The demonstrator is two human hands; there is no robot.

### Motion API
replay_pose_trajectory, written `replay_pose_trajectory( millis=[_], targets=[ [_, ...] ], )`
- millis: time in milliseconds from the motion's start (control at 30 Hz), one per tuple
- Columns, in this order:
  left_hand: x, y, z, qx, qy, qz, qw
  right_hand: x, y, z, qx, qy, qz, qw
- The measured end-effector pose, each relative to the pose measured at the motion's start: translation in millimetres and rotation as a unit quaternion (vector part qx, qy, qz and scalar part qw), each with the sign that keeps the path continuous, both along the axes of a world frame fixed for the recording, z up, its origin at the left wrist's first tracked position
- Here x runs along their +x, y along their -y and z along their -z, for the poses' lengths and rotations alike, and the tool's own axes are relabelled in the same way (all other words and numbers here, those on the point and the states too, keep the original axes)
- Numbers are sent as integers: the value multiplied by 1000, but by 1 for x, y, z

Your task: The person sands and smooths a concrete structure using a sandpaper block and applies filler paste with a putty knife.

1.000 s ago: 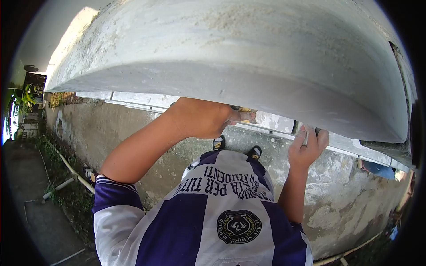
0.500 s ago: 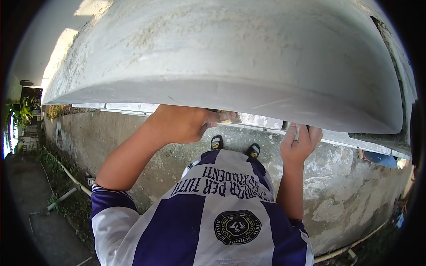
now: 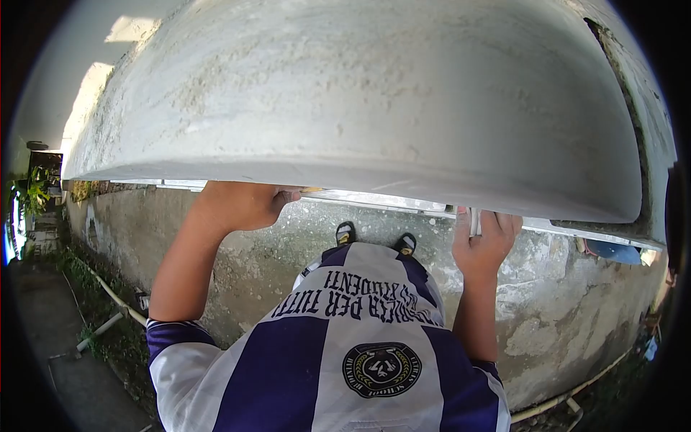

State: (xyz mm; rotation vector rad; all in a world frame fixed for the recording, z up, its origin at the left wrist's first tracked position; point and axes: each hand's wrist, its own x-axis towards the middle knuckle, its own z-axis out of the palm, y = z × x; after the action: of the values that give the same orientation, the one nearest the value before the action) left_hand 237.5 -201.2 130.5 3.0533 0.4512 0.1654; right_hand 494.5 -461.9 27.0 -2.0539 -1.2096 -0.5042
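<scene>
A large whitish plastered surface fills the upper view, and its lower edge hides part of both hands. My left hand is closed just under that edge, its fingertips partly covered. A small yellow-orange piece shows at those fingertips; its kind cannot be made out. Further right, my right hand is bent upward at the same edge, with the fingers partly hidden behind it. Between its thumb and fingers sits a narrow pale piece, too little visible to name. A white ledge strip runs between the hands.
My sandalled feet stand on a stained concrete floor. A dark gap runs down the surface's right side. A bluish object lies at the right. Pipes and plants line the lower left.
My left hand has moved left along the edge, and less of the yellow-orange piece shows. My right hand stays in nearly the same place. The view has shifted slightly.
</scene>
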Motion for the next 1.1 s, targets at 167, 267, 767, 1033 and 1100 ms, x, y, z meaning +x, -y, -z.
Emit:
replay_pose_trajectory(
  millis=[167,267,767,1033,1100],
  targets=[
    [47,20,14,-88,31,21,995,4,1,16,32,-52,-32,998],
    [63,22,25,-75,73,69,992,3,-1,17,51,-56,-28,997],
    [14,-11,8,23,32,33,999,4,-3,13,32,-41,-13,999],
    [81,18,17,-94,-7,65,993,2,-1,8,3,-44,1,999],
    [85,24,17,-111,-11,69,991,3,2,11,7,-41,1,999]
  ],
)
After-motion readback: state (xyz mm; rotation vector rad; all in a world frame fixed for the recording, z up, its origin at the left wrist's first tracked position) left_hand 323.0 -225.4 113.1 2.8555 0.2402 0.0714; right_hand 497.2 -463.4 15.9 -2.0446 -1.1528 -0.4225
